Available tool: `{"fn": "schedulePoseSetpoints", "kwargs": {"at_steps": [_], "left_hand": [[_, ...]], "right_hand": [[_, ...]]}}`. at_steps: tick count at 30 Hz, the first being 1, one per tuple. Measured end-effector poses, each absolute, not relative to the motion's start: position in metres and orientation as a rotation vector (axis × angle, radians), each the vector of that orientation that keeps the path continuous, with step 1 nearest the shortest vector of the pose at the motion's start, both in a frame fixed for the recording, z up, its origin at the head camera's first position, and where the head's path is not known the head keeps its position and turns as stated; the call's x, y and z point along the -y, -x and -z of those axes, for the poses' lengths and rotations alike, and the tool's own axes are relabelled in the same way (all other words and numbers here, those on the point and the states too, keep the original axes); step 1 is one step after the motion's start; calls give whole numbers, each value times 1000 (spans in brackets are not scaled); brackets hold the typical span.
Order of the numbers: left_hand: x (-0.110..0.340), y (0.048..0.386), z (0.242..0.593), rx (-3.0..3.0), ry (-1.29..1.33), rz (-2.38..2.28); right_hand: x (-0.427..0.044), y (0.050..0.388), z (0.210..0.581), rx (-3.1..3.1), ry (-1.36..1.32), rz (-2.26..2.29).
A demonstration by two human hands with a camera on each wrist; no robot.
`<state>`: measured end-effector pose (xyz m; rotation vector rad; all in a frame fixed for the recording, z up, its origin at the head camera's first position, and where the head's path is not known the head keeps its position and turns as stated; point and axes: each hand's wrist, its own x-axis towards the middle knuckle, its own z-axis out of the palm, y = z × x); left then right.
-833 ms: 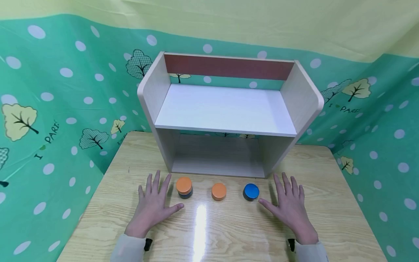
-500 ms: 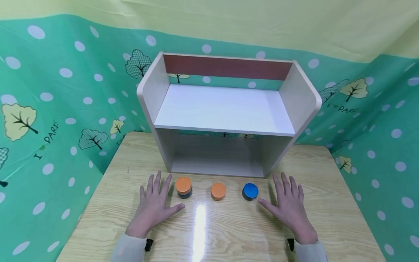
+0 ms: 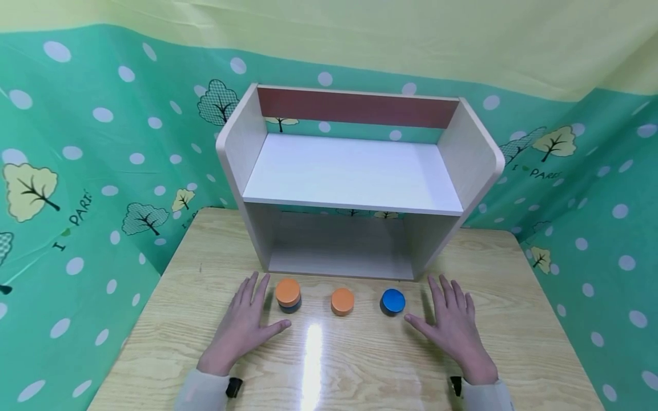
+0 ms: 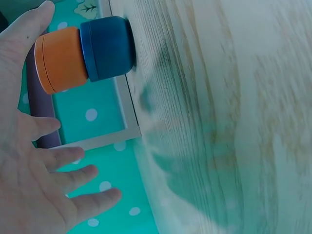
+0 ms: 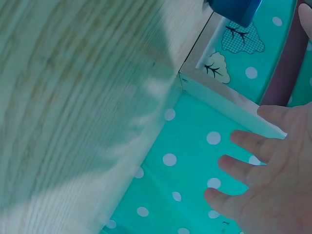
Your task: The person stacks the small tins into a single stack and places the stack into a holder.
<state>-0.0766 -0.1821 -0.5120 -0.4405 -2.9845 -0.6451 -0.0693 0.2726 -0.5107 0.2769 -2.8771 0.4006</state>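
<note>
Orange-on-blue cylinder stack point(image 3: 288, 295) stands before the left end of the white wooden shelf point(image 3: 354, 171), a short blue cylinder point(image 3: 393, 301) before its right; I see the left hand point(image 3: 244, 326) and right hand point(image 3: 452, 324) near its front corners, fingers spread.

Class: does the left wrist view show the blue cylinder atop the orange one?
No, the orange cylinder sits on top of the blue cylinder.

Left hand point(image 3: 244, 324) at a steeper sideways tilt than before, its fingers point(image 3: 260, 294) (in the head view) closer together.
</note>
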Motion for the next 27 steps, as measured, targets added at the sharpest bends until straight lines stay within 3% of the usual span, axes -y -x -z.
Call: {"fn": "schedulePoseSetpoints", "kwargs": {"at_steps": [27], "left_hand": [[175, 78, 521, 2931, 358, 1193]], "right_hand": [[-260, 75, 519, 2821, -395, -782]]}}
